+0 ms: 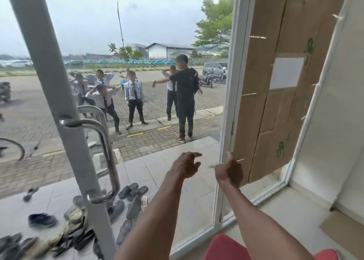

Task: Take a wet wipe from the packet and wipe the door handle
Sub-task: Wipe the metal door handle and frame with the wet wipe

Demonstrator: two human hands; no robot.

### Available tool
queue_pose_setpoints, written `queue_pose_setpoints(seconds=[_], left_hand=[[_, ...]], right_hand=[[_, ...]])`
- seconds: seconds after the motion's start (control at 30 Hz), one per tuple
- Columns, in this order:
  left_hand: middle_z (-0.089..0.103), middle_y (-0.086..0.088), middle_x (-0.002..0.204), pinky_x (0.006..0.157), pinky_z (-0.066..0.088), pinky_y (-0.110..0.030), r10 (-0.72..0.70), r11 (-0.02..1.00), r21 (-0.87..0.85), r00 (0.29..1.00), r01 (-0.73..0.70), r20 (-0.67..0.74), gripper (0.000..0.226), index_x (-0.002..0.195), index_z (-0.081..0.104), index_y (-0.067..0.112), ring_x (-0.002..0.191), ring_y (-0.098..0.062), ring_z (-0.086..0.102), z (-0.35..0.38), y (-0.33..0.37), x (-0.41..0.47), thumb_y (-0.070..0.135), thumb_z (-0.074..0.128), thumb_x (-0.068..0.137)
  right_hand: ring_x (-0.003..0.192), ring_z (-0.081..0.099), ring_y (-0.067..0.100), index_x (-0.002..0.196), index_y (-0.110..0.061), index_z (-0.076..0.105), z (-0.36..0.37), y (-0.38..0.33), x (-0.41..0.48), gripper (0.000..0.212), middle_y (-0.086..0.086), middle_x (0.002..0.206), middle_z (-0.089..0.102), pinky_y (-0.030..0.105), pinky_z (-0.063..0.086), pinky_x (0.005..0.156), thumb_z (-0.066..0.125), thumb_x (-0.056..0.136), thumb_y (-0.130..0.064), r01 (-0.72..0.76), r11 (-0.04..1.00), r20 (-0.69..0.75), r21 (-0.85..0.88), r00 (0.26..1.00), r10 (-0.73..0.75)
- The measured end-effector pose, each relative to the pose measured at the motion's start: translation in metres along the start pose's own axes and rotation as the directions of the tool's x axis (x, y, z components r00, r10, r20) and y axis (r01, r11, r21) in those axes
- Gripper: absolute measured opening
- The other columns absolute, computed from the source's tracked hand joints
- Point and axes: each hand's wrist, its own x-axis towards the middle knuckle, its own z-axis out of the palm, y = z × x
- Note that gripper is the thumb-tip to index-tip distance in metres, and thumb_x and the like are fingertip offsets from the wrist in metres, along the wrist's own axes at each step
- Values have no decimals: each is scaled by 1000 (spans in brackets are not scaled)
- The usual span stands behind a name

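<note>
I see no packet or other container in view. My left grip point(186, 165) hangs open in the air, fingers spread and curled, holding nothing. My right grip point(229, 171) is curled shut with the thumb up; something small and pale, too blurred to name, pokes out on its left side. The door handle point(106, 157), a steel loop on the glass door's frame point(59, 94), stands well left of both, untouched. Behind the glass lie scattered shoes point(136, 190) and six people; cardboard point(275, 82) covers the right panel.
</note>
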Motion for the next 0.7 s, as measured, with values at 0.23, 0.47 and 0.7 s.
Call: queue_pose_setpoints(seconds=[0.23, 0.47, 0.7], left_hand=[[61, -10, 138, 105, 49, -44, -58, 997, -54, 991, 52, -124, 42, 142, 53, 28, 123, -26, 61, -93, -37, -30, 28, 57, 100], [58, -12, 142, 109, 45, -43, -114, 992, -75, 966, 99, -234, 45, 142, 53, 21, 128, -26, 58, -166, -71, -56, 31, 58, 99], [71, -11, 120, 91, 52, -35, -178, 984, -66, 884, 165, -433, 28, 119, 68, 16, 109, -26, 68, -233, -96, -83, 30, 63, 95]], right_hand=[[100, 69, 38, 131, -17, 56, 14, -114, -18, 57, 17, 110, 73, 40, 57, 80, 62, 75, -13, 75, 987, -18, 140, 997, -73], [108, 65, 36, 132, -19, 58, 27, -203, -42, 52, 16, 119, 70, 40, 54, 87, 56, 80, -11, 155, 941, 25, 302, 985, -170], [111, 63, 34, 122, -14, 65, 25, -287, -59, 47, 16, 113, 71, 35, 50, 93, 53, 77, -6, 243, 843, 197, 480, 907, -373]])
